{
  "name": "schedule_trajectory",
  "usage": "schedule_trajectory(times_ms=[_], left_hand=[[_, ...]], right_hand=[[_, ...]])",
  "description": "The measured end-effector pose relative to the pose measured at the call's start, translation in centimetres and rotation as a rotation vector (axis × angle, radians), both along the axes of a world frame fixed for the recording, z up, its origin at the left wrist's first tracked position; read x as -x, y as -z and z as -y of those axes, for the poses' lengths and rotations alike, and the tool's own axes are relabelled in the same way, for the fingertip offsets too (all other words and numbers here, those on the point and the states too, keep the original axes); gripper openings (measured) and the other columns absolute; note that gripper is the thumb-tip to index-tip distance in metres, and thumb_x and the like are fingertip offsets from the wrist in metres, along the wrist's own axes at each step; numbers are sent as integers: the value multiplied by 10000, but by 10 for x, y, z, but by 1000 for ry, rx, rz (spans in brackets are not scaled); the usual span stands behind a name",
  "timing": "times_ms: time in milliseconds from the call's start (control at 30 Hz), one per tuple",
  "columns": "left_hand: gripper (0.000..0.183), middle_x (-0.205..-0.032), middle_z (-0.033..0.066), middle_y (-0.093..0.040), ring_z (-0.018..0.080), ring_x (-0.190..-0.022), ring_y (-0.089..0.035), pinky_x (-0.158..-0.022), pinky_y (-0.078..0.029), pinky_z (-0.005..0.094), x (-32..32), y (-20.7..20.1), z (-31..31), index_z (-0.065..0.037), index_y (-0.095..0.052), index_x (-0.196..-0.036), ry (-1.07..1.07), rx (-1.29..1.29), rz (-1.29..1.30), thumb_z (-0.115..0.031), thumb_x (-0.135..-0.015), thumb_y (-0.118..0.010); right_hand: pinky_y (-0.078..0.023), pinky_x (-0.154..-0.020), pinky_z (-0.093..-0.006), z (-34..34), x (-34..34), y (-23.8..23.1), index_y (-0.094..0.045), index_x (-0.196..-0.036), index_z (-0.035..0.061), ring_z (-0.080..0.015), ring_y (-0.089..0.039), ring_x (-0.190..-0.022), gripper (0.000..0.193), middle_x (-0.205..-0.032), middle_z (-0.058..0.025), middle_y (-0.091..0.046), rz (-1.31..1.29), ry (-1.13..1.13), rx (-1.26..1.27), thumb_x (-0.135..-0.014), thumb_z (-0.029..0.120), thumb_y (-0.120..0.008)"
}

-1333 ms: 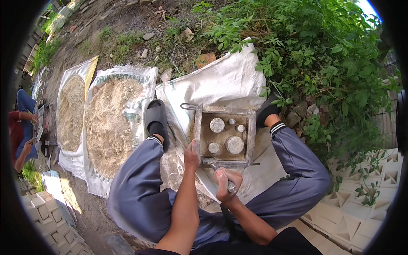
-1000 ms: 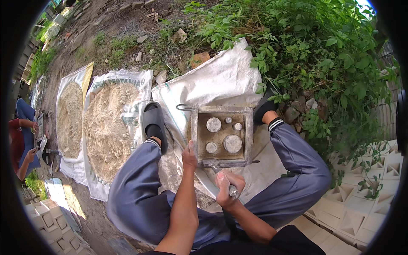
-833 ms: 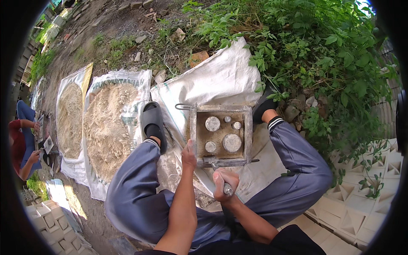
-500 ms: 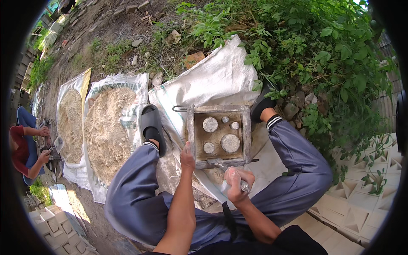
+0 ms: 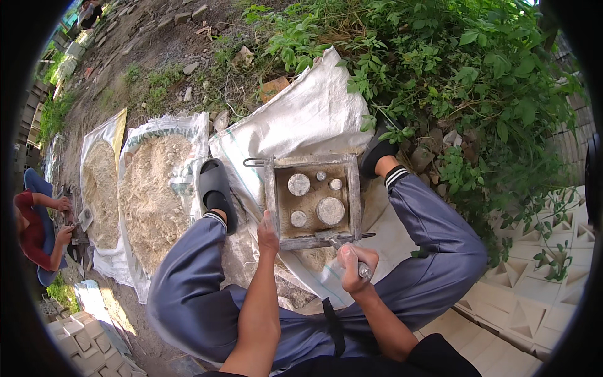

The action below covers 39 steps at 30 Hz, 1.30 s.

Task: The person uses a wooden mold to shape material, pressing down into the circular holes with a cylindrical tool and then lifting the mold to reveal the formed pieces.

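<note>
Between my feet stands a square mould frame (image 5: 355, 195) with greyish walls. Inside it, several pale round discs of different sizes, among them a large disc (image 5: 330, 211), sit in a layer of sandy material (image 5: 311, 196). My left hand (image 5: 267, 235) grips the outside of the frame's left wall near its lower corner; its fingertips are partly hidden. Closed round the handle of a small trowel (image 5: 339, 242) is my right hand (image 5: 356, 266). The trowel's blade lies at the frame's near wall.
White sacking (image 5: 301, 119) lies under the mould. To the left are sacks spread with a sandy heap (image 5: 154, 188) and a second heap (image 5: 100, 195). Another person (image 5: 39, 220) works at far left. Leafy plants (image 5: 440, 75) grow beyond; patterned pale blocks (image 5: 521, 295) stand at right.
The whole view has shifted slightly, so the mould appears farther left. My right hand has moved the trowel blade rightward along the near wall. My left hand stays at the frame's left side.
</note>
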<state>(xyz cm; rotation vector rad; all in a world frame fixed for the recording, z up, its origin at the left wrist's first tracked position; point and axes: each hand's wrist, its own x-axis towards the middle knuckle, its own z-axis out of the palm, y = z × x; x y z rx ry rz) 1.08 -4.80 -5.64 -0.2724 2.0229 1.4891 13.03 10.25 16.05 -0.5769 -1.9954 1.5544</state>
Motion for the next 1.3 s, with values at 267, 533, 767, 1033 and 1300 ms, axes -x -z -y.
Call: schedule_trajectory(times_ms=[267,533,767,1033,1300], left_hand=[[678,-801,161,-614,247,-769,-539,-769,-427,359,-1,-2,-1,71,-610,-1034,-1,-15,-64,-539,-973,-320],[684,-751,140,-607,228,-728,-548,-752,-430,346,-1,9,2,53,-621,-1060,-21,-7,-45,-557,-966,-325],[673,-813,159,-636,216,-759,-566,-771,-438,330,2,0,0,56,-616,-1089,54,58,2,-544,-969,-335],[696,-895,204,-639,271,-871,-586,-838,-426,346,-4,16,4,71,-607,-1091,1,33,-82,-553,-964,-325],[689,-1159,312,-570,433,-1140,-522,-965,-396,440,0,-9,-8,28,-538,-1240,99,228,-387,-542,-973,-257]], right_hand=[[-261,-398,-292,-18,-5,0,-321,-483,15,-114,-352,-367,378,-433,-35,-372,58,-34,-95,-833,56,-460],[-277,-407,-331,-37,-21,-3,-407,-508,-9,-184,-400,-370,295,-453,-81,-405,98,-17,1,-790,41,-475],[-253,-414,-340,-29,-19,4,-398,-522,-16,-188,-372,-382,279,-462,-86,-390,18,-10,-88,-782,30,-488],[-262,-418,-314,-14,-16,8,-346,-515,-3,-129,-368,-400,308,-459,-46,-378,-71,-59,-163,-803,18,-452],[-300,-430,-290,-80,-7,-56,-266,-485,132,-83,-234,-376,464,-438,34,-288,-273,107,602,-892,162,-486]])
